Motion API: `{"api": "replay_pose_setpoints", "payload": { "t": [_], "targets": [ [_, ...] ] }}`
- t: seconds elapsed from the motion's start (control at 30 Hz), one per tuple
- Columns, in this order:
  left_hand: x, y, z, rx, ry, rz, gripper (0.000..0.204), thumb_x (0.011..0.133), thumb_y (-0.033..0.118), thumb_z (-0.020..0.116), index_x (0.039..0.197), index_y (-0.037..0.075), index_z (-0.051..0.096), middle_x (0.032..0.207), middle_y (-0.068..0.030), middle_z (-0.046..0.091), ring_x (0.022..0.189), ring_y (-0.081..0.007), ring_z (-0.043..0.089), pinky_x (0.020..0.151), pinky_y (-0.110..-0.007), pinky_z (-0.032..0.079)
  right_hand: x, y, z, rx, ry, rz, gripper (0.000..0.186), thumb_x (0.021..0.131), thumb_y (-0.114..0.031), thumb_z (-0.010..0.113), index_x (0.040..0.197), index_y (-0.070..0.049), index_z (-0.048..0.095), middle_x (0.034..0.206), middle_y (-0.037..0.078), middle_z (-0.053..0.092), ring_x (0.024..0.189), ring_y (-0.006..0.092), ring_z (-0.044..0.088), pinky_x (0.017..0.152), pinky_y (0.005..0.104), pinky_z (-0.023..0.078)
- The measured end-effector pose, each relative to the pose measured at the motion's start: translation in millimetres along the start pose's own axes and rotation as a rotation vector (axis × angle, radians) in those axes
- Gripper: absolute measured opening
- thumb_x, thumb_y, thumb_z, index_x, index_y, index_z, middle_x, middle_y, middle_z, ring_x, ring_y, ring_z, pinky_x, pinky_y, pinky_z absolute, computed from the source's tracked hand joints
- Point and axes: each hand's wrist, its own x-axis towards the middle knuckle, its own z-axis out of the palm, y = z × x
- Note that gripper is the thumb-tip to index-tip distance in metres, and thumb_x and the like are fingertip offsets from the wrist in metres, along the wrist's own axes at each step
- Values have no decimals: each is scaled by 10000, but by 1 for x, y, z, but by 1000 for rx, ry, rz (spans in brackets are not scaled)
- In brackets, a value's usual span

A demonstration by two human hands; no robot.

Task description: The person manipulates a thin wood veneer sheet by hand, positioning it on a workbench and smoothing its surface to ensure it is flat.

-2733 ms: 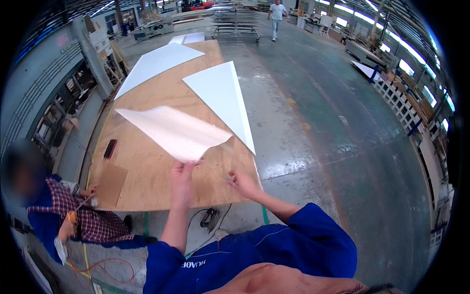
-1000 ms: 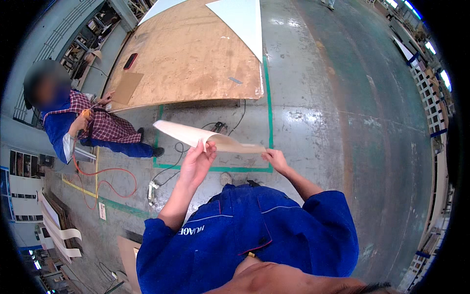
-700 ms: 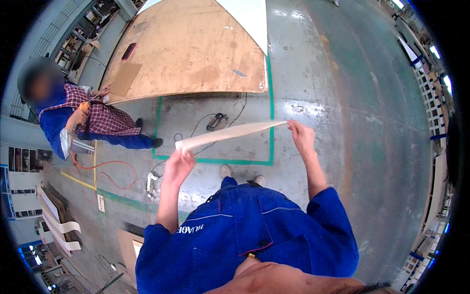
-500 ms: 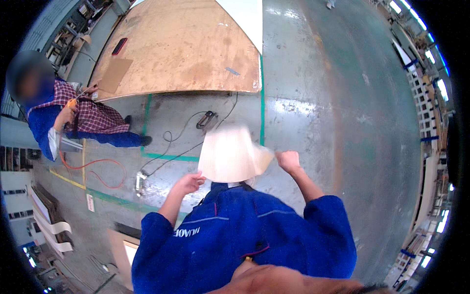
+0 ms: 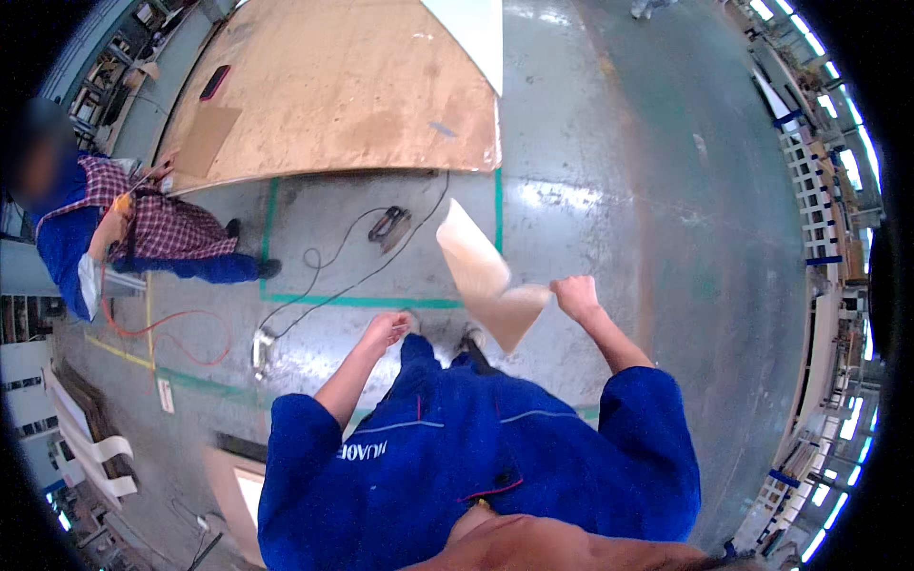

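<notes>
Green lines [image 5: 371, 303] mark the glossy gray floor [image 5: 719, 276] near a wooden table [image 5: 333, 105], bright windows [image 5: 850, 164] far right.

There are the person's two hands, left hand [image 5: 387, 329] and right hand [image 5: 574, 294], one pale sheet [image 5: 473, 255], one apron-clad co-worker [image 5: 169, 225] and, on one bench [image 5: 347, 109], one phone [image 5: 215, 83], one brown board [image 5: 208, 140] and one white panel [image 5: 479, 33].
</notes>
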Motion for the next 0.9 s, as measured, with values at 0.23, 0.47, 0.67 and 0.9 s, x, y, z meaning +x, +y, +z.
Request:
{"api": "replay_pose_setpoints", "payload": {
  "t": [0.23, 0.47, 0.67, 0.9],
  "targets": [
    [81, 37, 59, 280, -97, 364, 355, 880, 402, 477, 979, 64, 518, 906, -38, 584, 758, -118, 530, 610, -270, 436, -4, 32, -84, -271, -116, 7, 50, 638, -114, 587, 641, -140, 629, 641, 63, 611, 641, 231, 619, 504, 372, 435],
    [194, 34, 158, 347, -287, 508, 635, 843, 450, 530, 1287, 33, 350, 1241, -105, 451, 1080, -192, 465, 844, -321, 380, -68, 59, -223, -398, -54, 235, 77, 691, -118, 553, 731, -128, 618, 780, 46, 601, 763, 224, 607, 573, 354, 479],
    [156, 111, 279, 159, -714, 715, 720, 844, 326, 563, 1391, 71, 170, 1383, -65, 296, 938, -117, 485, 785, -271, 397, -165, 77, -305, -295, 152, 487, 79, 768, -96, 554, 814, -76, 615, 784, 68, 586, 754, 262, 591, 623, 350, 480],
    [54, 220, 323, -131, -1040, 975, 272, 810, 83, 596, 1079, 76, 553, 826, 28, 572, 644, -30, 491, 547, -182, 385, -237, 101, -312, -35, 387, 722, 100, 806, -82, 531, 876, -24, 574, 756, 112, 597, 672, 246, 602, 595, 324, 467]
  ]
}}
